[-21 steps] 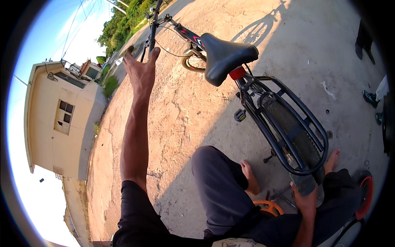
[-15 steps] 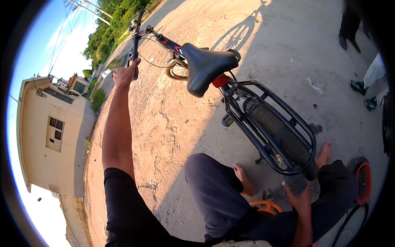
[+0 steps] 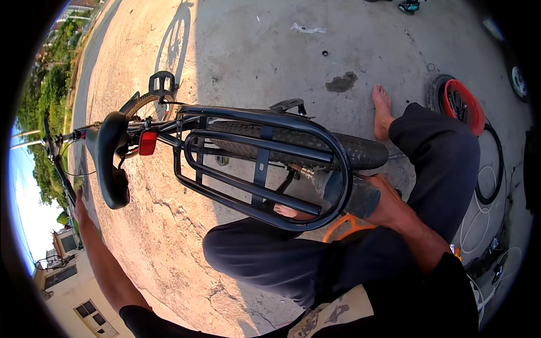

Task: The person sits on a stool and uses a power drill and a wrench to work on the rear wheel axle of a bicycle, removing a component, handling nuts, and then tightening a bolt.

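Note:
In front of me stands a bicycle with a black saddle (image 3: 108, 160) and a black tubular rear rack (image 3: 262, 163) over its knobbed rear tyre (image 3: 360, 151). My left hand (image 3: 81, 207), at the far left, is closed round the end of the handlebar (image 3: 66, 185). Low behind the rack, my right hand (image 3: 387, 204) grips a grey power wrench (image 3: 365, 201). Its metal nose (image 3: 304, 170) points toward the rear wheel's hub area, seen between the rack tubes. Whether the nose touches a nut there, I cannot tell. My right fingers are partly hidden.
A red reflector (image 3: 147, 143) sits behind the saddle. Between my legs lies an orange ring-shaped thing (image 3: 345, 225). To the right are a red-rimmed wheel (image 3: 465, 107), a black hose (image 3: 496, 169) and white cord (image 3: 479, 225). A dark stain (image 3: 341, 82) marks the concrete.
My view has swung right and down, so the bicycle now lies across the picture. The left hand stays on the handlebar. The grey power wrench in my right hand shows more clearly.

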Action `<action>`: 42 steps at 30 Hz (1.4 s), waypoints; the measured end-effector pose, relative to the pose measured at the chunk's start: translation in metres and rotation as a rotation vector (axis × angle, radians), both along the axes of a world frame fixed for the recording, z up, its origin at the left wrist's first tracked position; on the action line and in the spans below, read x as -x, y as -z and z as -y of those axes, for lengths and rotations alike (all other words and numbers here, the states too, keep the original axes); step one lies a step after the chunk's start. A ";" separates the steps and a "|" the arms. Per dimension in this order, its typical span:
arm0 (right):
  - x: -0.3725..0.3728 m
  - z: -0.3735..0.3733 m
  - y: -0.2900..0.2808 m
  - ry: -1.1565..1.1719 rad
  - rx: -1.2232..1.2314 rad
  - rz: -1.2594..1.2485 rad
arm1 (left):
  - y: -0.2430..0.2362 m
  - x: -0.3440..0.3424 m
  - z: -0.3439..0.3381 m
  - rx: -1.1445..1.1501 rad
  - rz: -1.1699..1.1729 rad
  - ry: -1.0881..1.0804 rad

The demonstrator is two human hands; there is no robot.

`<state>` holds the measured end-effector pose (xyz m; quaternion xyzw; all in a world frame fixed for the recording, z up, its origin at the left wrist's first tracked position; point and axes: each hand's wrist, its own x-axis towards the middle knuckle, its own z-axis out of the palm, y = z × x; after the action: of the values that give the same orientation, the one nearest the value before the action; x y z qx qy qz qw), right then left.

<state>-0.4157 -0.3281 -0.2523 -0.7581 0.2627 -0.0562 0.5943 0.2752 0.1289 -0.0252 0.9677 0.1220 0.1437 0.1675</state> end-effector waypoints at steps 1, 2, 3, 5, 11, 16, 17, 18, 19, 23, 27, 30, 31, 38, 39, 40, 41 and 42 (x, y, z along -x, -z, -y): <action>-0.001 -0.002 0.002 -0.003 -0.001 -0.006 | -0.002 0.002 -0.004 0.009 -0.014 0.021; -0.001 -0.003 0.004 -0.005 0.005 -0.006 | -0.001 0.003 -0.008 0.011 -0.024 0.025; -0.003 -0.004 0.007 -0.010 0.007 0.008 | -0.009 0.002 -0.013 0.014 -0.023 0.032; -0.003 -0.003 0.006 -0.042 0.024 0.002 | -0.019 -0.004 -0.017 -0.122 -0.003 -0.025; -0.007 0.000 -0.004 -0.063 0.030 -0.022 | -0.017 0.000 -0.015 -0.412 0.089 -0.134; -0.008 0.003 -0.006 -0.066 0.018 -0.018 | -0.018 -0.004 -0.020 -0.503 0.111 -0.142; -0.007 0.002 -0.004 -0.052 0.007 0.010 | -0.021 -0.011 -0.028 -0.524 0.079 -0.137; -0.006 0.001 -0.002 -0.037 -0.008 0.039 | -0.022 -0.011 -0.029 -0.548 0.048 -0.131; -0.006 0.002 -0.004 -0.036 -0.010 0.036 | -0.022 -0.011 -0.030 -0.552 0.077 -0.143; -0.008 0.004 -0.011 -0.053 -0.007 -0.014 | -0.023 -0.012 -0.032 -0.567 0.066 -0.140; -0.008 0.003 -0.011 -0.055 -0.007 -0.011 | -0.023 -0.009 -0.028 -0.456 0.049 -0.127; -0.010 0.003 -0.013 -0.068 -0.008 -0.031 | -0.027 -0.008 -0.028 -0.445 0.022 -0.110; -0.010 0.003 -0.013 -0.070 -0.011 -0.031 | -0.028 -0.008 -0.028 -0.457 0.013 -0.096; -0.010 0.003 -0.012 -0.051 0.009 -0.026 | -0.020 0.019 -0.007 -0.424 0.105 -0.001; -0.010 0.003 -0.012 -0.044 0.000 -0.024 | -0.021 0.018 -0.008 -0.448 0.098 -0.027; -0.011 0.003 -0.013 -0.045 0.000 -0.024 | -0.022 0.019 -0.008 -0.461 0.095 -0.040; -0.011 0.004 -0.015 -0.060 -0.004 -0.029 | -0.023 0.019 -0.008 -0.473 0.091 -0.052; -0.011 0.005 -0.015 -0.075 -0.009 -0.034 | -0.022 0.018 -0.009 -0.485 0.095 -0.062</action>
<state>-0.4047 -0.3328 -0.2369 -0.7654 0.2445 -0.0198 0.5950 0.2570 0.1382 -0.0033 0.9675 0.1054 0.2192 -0.0687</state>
